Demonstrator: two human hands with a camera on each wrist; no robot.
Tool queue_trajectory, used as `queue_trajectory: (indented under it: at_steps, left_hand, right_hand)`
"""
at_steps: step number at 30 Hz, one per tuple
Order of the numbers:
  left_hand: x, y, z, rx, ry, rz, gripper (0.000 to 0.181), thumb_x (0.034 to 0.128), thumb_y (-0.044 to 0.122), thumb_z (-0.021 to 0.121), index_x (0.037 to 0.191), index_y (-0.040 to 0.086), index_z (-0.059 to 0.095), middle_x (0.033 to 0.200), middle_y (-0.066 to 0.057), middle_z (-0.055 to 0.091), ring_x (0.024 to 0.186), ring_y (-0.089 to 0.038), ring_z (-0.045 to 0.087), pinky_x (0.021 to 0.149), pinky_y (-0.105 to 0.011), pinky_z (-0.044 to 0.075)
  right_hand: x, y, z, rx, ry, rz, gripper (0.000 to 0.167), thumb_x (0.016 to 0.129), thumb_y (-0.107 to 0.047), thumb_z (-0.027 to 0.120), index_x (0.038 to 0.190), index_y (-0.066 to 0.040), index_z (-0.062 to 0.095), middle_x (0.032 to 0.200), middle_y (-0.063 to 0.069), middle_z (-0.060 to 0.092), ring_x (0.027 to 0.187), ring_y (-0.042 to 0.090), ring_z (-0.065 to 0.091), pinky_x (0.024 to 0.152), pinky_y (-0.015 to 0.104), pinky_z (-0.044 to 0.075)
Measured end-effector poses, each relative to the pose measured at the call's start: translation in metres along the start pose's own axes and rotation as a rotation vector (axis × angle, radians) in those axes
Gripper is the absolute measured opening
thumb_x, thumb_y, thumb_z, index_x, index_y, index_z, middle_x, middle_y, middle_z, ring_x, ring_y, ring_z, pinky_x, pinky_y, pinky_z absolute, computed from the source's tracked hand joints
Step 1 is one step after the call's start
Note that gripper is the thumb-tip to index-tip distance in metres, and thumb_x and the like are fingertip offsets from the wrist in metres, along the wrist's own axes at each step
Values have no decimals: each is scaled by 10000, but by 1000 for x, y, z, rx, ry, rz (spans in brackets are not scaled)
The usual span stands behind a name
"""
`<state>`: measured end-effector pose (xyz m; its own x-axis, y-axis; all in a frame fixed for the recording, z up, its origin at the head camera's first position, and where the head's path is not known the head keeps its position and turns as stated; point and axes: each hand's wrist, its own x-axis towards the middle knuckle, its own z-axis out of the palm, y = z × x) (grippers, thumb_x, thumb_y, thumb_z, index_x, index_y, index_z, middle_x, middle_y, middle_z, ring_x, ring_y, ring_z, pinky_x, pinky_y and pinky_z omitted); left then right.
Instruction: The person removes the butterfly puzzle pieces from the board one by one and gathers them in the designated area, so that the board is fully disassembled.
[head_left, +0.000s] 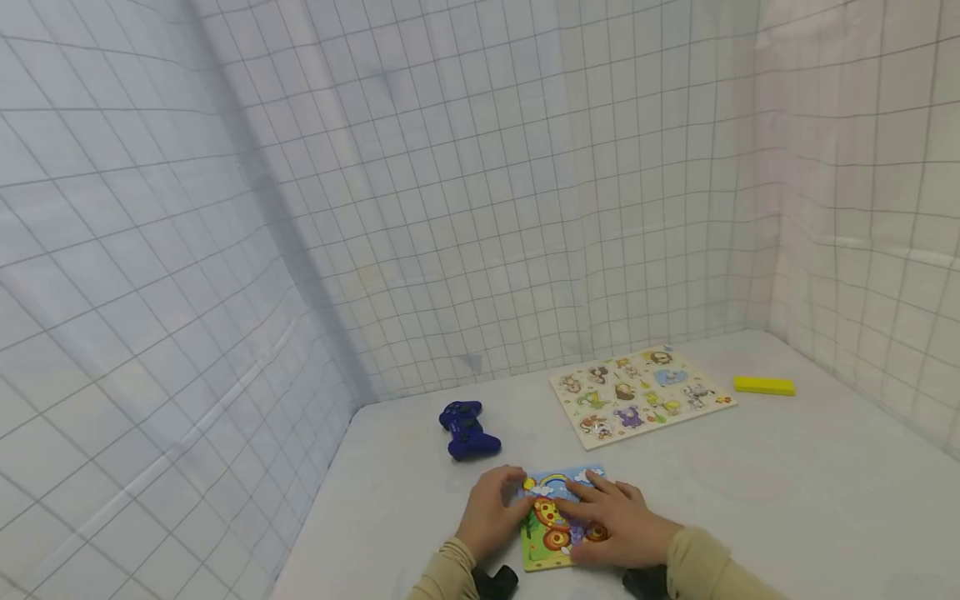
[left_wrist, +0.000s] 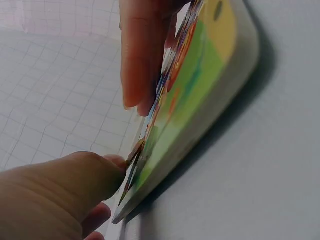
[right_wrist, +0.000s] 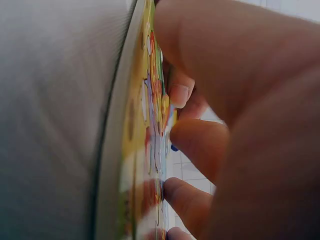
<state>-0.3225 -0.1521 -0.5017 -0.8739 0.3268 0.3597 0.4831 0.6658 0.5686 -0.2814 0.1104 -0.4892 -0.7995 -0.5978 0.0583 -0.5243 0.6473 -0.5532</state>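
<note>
A small colourful jigsaw puzzle board (head_left: 542, 554) with a rainbow and a butterfly-like picture lies flat on the table. At its upper left, my left hand (head_left: 487, 512) has thumb and fingers curled together. In the left wrist view the thumb and a fingertip pinch the edge of a thin puzzle piece (left_wrist: 135, 151), slightly raised from the board; its full shape is hidden. My right hand (head_left: 626, 521) lies spread over the board's right part. Its fingertips touch the picture surface, as the right wrist view shows, with the thumb near the lower edge.
Behind the board lies a dark blue game controller (head_left: 467, 431). A larger wooden animal puzzle (head_left: 637, 396) lies farther back to the right, beside a yellow block (head_left: 764, 386). White gridded curtains (head_left: 480, 208) enclose the table (head_left: 397, 500) at the back and sides.
</note>
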Motion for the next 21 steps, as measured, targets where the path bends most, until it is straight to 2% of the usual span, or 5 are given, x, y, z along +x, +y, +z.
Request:
queue_trajectory:
  at_steps: [6, 13, 21]
  left_hand:
    - [0, 3, -2, -23, -31, -7, 330, 905, 228, 788, 1194, 114, 678, 1268, -62, 685, 1280, -320, 584, 1100, -555, 416]
    - [0, -1, -3, 34, -15, 12, 417, 899, 270, 798, 1254, 107, 653, 1237, -5, 715, 1214, -256, 629, 1062, -517, 452]
    - [3, 0, -3, -73, -46, -55, 493, 885, 247, 807, 1325, 140, 612, 1233, 35, 724, 1235, -238, 627, 1095, -541, 428]
  right_hand:
    - [-1, -1, -1, -18, -5, -18, 653, 931, -639, 629, 1503, -338, 535, 1659, 99, 350, 1541, 485, 177, 1052, 771, 202]
    - [0, 0, 1, -8, -6, -5, 661, 919, -650, 635, 1494, -335, 547, 1661, 90, 350, 1546, 476, 172, 1066, 759, 194]
    - [2, 3, 2, -16, -7, -2, 664, 908, -677, 630, 1486, -358, 551, 1664, 75, 348, 1552, 458, 170, 1072, 760, 196]
